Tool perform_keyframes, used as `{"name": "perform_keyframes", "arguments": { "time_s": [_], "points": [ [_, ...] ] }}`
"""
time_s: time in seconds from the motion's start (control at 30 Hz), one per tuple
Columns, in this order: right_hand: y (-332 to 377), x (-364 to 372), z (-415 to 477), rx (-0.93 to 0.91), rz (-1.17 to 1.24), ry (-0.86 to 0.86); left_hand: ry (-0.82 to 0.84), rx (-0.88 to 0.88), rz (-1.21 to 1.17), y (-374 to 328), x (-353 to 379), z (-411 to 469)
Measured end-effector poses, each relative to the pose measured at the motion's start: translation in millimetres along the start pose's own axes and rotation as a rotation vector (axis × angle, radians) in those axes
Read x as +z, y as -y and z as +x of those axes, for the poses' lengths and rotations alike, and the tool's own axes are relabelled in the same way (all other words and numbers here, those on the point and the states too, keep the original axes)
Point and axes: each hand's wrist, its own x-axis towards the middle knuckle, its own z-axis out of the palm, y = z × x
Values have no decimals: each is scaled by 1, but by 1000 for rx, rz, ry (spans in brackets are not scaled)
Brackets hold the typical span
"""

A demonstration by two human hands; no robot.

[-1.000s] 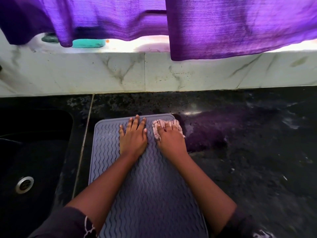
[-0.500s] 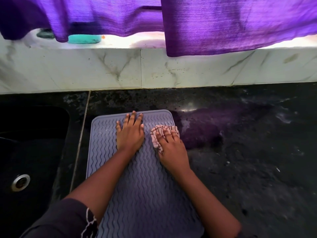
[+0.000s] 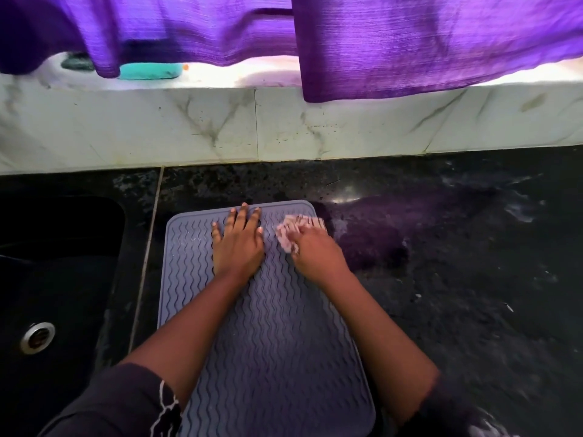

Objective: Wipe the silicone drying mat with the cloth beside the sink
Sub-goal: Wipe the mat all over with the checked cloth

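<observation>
A grey silicone drying mat (image 3: 277, 342) with wavy ridges lies on the black counter, just right of the sink. My left hand (image 3: 238, 244) rests flat on the mat's far middle, fingers spread, holding nothing. My right hand (image 3: 317, 252) presses a small pink-and-white striped cloth (image 3: 291, 230) onto the mat's far right corner. The cloth is bunched under my fingers, and its far edge reaches the mat's right rim. Motion blurs the right hand and the cloth.
A black sink (image 3: 60, 279) with a metal drain (image 3: 38, 337) sits to the left. The dark granite counter (image 3: 457, 279) stretches right with wet smears. A marble backsplash (image 3: 284, 127) rises behind, under purple curtains (image 3: 410, 42). A teal object (image 3: 150, 70) lies on the ledge.
My right hand has slid the cloth away from me and to the right, towards the mat's far right corner. My left hand has stayed flat in the same spot.
</observation>
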Motion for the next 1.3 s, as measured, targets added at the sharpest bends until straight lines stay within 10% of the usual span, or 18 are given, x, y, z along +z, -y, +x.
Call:
{"name": "perform_keyframes", "arguments": {
  "time_s": [0.37, 0.53, 0.67, 0.9, 1.3],
  "points": [
    [-10, -16, -5, 3, 22, 180, 8, -3, 2, 0, -1, 0],
    [0, -18, -1, 93, 146, -1, 7, -1, 1, -1, -3, -1],
    [7, -6, 3, 90, -18, 246, 23, 6, 14, -1, -4, -1],
    [5, 29, -5, 84, -3, -107, -6, 2, 12, 0, -1, 0],
    [10, 23, -36, 34, -139, -40, -5, 1, 20, -2, -2, 0]
  ]
}}
